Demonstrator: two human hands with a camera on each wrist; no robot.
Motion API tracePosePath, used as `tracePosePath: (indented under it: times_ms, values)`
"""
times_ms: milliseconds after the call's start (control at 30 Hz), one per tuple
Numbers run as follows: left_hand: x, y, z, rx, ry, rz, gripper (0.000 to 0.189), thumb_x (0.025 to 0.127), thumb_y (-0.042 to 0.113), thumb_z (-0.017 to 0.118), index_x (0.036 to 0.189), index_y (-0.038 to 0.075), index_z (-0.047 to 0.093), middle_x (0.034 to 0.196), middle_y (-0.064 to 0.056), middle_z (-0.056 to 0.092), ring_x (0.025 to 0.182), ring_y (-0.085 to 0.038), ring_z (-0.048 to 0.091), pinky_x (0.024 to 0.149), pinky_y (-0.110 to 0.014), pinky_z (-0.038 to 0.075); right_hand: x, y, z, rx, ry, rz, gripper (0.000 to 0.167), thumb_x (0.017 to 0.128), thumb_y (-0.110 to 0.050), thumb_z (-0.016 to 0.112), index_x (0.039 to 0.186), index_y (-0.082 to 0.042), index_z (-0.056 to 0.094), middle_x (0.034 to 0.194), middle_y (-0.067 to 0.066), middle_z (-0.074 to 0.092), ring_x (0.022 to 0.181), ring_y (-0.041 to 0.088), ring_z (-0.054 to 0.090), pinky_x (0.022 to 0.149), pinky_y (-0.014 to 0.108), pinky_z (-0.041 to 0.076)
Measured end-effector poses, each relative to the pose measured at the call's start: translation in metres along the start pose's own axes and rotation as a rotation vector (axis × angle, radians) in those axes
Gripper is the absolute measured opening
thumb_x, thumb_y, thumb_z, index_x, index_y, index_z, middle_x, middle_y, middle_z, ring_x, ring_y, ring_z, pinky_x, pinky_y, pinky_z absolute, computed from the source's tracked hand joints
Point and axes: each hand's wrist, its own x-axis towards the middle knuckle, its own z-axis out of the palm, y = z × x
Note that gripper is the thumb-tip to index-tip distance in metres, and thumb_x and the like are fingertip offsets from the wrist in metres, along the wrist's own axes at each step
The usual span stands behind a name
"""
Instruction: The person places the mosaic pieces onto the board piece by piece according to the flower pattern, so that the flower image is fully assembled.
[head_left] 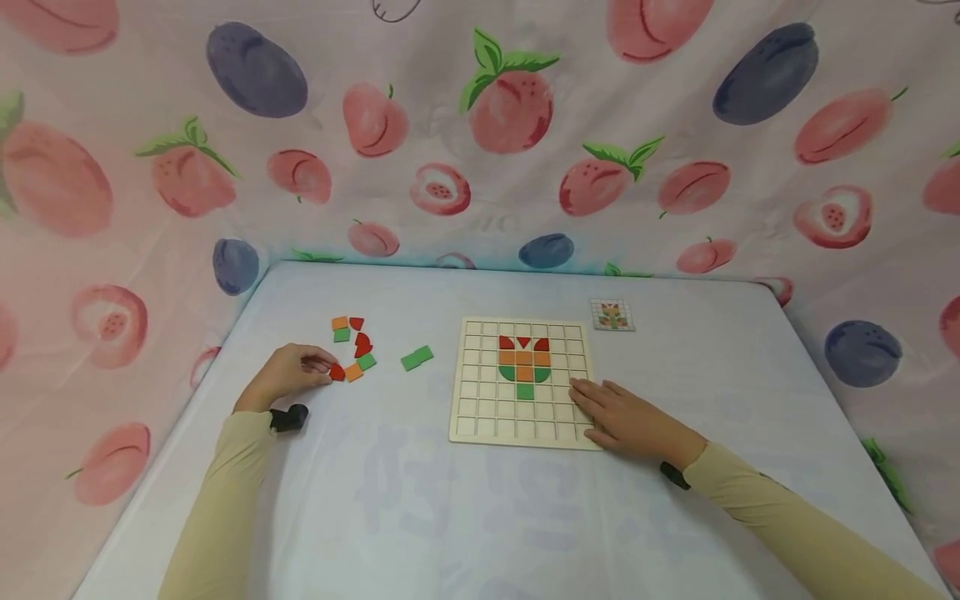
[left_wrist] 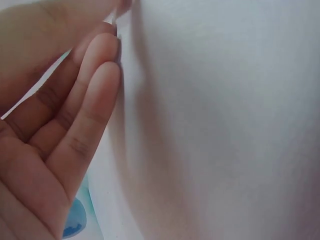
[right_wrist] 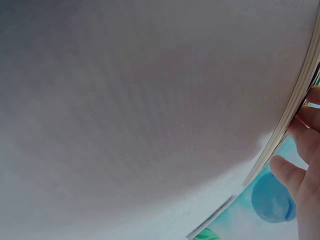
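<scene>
In the head view my left hand (head_left: 288,375) is low over the table on the left. Its thumb and fingertips pinch a red curved-edged tile (head_left: 337,372); in the left wrist view the fingers (left_wrist: 102,95) bend down to the white cloth and the tile is hidden. My right hand (head_left: 633,421) rests with extended fingers on the right edge of a square wooden grid board (head_left: 480,423). On the board, red, orange and green tiles (head_left: 524,360) form a tulip-like flower with a short green stem.
Beside the left hand lie orange tiles (head_left: 354,372), green tiles (head_left: 366,362) and red tiles (head_left: 363,344). Two green tiles (head_left: 417,358) lie nearer the board. A small pattern card (head_left: 612,315) sits behind the board's right corner. Fruit-printed cloth (head_left: 435,225) rises behind the table.
</scene>
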Motion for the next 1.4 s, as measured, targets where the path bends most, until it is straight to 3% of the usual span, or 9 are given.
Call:
tracePosePath:
  times_ms: [133,367,667,767,900,1133,1400]
  values:
    - [0.001,0.001,0.001,-0.019,-0.014,0.000,0.028,0.079,0.007,0.073,0.106,0.002,0.069,0.092,-0.009,0.069,0.083,-0.016,0.061,0.070,-0.014,0.048,0.000,-0.001,-0.001,-0.001,-0.008,0.006,0.063,0.096,-0.038,0.050,0.145,-0.002,0.033,0.152,0.013,0.032,0.139,0.026,0.033,0.109,0.048,0.033]
    - [0.002,0.001,0.003,0.000,-0.018,0.011,0.025,0.078,0.006,0.074,0.103,0.006,0.072,0.099,-0.012,0.068,0.087,-0.018,0.061,0.074,-0.019,0.049,-0.002,-0.002,-0.003,0.004,-0.011,0.015,0.063,0.096,-0.038,0.050,0.145,-0.002,0.034,0.152,0.013,0.032,0.139,0.027,0.034,0.109,0.048,0.034]
    - [0.000,0.004,0.002,0.012,0.019,-0.010,0.026,0.078,0.012,0.076,0.103,0.007,0.072,0.090,-0.007,0.070,0.081,-0.015,0.061,0.072,-0.020,0.049,-0.002,-0.002,-0.001,-0.002,-0.010,0.017,0.063,0.096,-0.038,0.050,0.145,-0.003,0.034,0.152,0.012,0.032,0.139,0.026,0.034,0.109,0.048,0.033]
    - [-0.001,0.007,0.001,-0.002,0.029,0.009,0.027,0.079,0.013,0.075,0.105,0.006,0.071,0.092,-0.009,0.071,0.083,-0.016,0.063,0.073,-0.018,0.048,-0.002,-0.002,-0.002,-0.002,-0.003,0.012,0.062,0.096,-0.038,0.051,0.144,-0.002,0.035,0.152,0.012,0.033,0.139,0.026,0.034,0.109,0.048,0.034]
    - [-0.002,0.017,0.000,-0.042,0.051,0.049,0.029,0.079,0.013,0.075,0.106,0.005,0.071,0.098,-0.012,0.072,0.087,-0.019,0.066,0.072,-0.015,0.049,-0.002,-0.002,-0.002,-0.008,-0.010,0.014,0.063,0.096,-0.038,0.050,0.145,-0.003,0.034,0.152,0.012,0.032,0.139,0.026,0.034,0.109,0.048,0.034]
    - [0.001,0.041,0.005,-0.071,0.090,0.132,0.026,0.079,0.011,0.075,0.104,0.005,0.071,0.096,-0.011,0.071,0.087,-0.022,0.066,0.072,-0.014,0.049,-0.001,-0.001,-0.003,0.000,-0.011,0.016,0.063,0.095,-0.038,0.051,0.145,-0.003,0.033,0.152,0.012,0.032,0.139,0.026,0.033,0.109,0.048,0.034]
    - [0.009,0.067,0.020,-0.100,0.049,0.173,0.027,0.076,0.010,0.077,0.103,0.008,0.072,0.099,-0.008,0.071,0.090,-0.021,0.067,0.079,-0.028,0.053,0.000,0.000,-0.002,-0.006,-0.007,0.010,0.064,0.095,-0.039,0.051,0.145,-0.003,0.033,0.152,0.012,0.032,0.139,0.025,0.033,0.109,0.048,0.034]
